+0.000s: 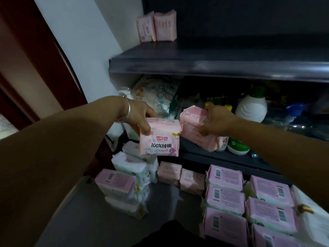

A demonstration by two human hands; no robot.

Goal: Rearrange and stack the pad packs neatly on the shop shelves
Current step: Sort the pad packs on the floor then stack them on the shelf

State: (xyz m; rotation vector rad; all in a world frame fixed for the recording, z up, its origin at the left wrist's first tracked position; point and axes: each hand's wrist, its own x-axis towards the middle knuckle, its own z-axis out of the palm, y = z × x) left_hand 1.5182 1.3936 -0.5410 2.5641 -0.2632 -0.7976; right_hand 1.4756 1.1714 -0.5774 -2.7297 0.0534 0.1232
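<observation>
Left hand (140, 115) pinches top corner of printed pink pack (160, 138), thumb on front face; pack hangs upright in open air, forward of middle shelf lip (213, 158). Right hand (216, 121) grips second pink pack (196, 130), fingers wrapped over its top, pack tilted above that shelf, just beside white bottle (252, 107). Upper shelf (213, 64): two upright pink packs (157, 25) at left end, dark open room to their right. Lower stacks (226, 189) cut off at frame bottom. Middle shelf interior dim, contents hard to identify.
</observation>
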